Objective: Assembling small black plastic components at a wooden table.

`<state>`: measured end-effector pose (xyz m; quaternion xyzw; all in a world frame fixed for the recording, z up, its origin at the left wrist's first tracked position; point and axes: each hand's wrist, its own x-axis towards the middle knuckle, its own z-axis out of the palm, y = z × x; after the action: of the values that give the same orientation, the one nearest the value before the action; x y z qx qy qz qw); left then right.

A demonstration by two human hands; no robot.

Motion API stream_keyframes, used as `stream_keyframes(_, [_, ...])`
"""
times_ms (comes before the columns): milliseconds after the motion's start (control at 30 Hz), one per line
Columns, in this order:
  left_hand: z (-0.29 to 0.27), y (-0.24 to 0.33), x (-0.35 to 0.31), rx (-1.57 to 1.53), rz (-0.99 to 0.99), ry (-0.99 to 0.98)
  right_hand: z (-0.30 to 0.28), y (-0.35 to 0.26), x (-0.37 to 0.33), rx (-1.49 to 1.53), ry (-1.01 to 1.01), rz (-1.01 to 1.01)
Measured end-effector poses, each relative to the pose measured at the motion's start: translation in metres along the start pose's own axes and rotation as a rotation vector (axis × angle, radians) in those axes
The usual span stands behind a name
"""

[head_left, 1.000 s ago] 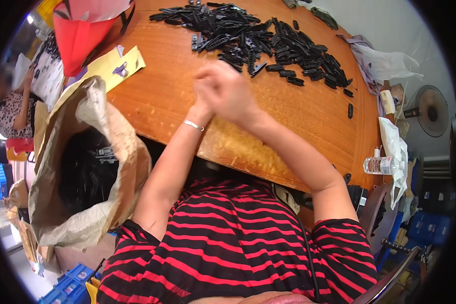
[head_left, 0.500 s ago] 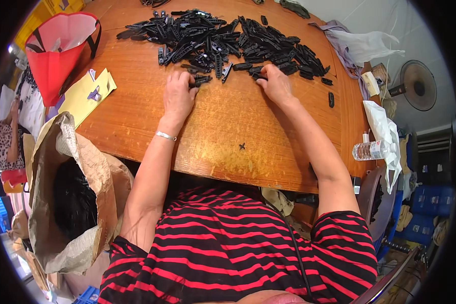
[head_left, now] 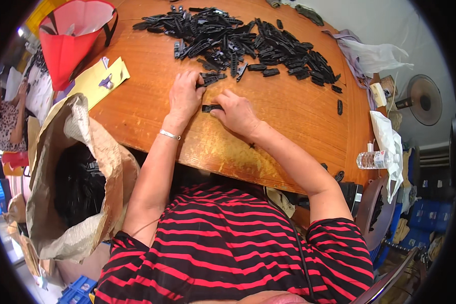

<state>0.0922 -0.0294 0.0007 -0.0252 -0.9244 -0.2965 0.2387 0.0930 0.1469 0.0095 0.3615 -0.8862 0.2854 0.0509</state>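
My left hand is closed on a ridged black plastic part at the near edge of the left heap. Its fingertips cover the part's left end. Close by on the right, my right hand pinches a short black plastic piece, whose free end points toward the left hand. The two parts are apart. Beyond my hands lie a heap of longer, slotted black parts and, touching it on the right, a heap of smaller black pieces. A tiny black cross-shaped bit rests on the wooden table.
At my left stands an open brown paper sack holding black parts. A red bag and yellow card lie beyond it. A clear bottle and a fan are on the right. Another person sits far left.
My right hand has left the right heap and come left and nearer, carrying a short black piece toward my left hand. My left hand stays by the left heap. The view has shifted slightly.
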Motion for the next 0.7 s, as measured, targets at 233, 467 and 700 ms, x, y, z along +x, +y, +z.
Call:
stream_keyframes(233, [-0.023, 0.014, -0.010, -0.228, -0.019, -0.102, -0.015, 0.014, 0.025, 0.616, 0.135, 0.444])
stream_keyframes(467, [-0.021, -0.006, -0.021, -0.760, -0.327, -0.313, -0.022, 0.010, 0.010, 0.952, -0.092, 0.642])
stream_keyframes(700, [-0.021, -0.004, -0.037, -0.902, -0.555, -0.272, -0.014, 0.010, -0.002, 1.046, -0.139, 0.749])
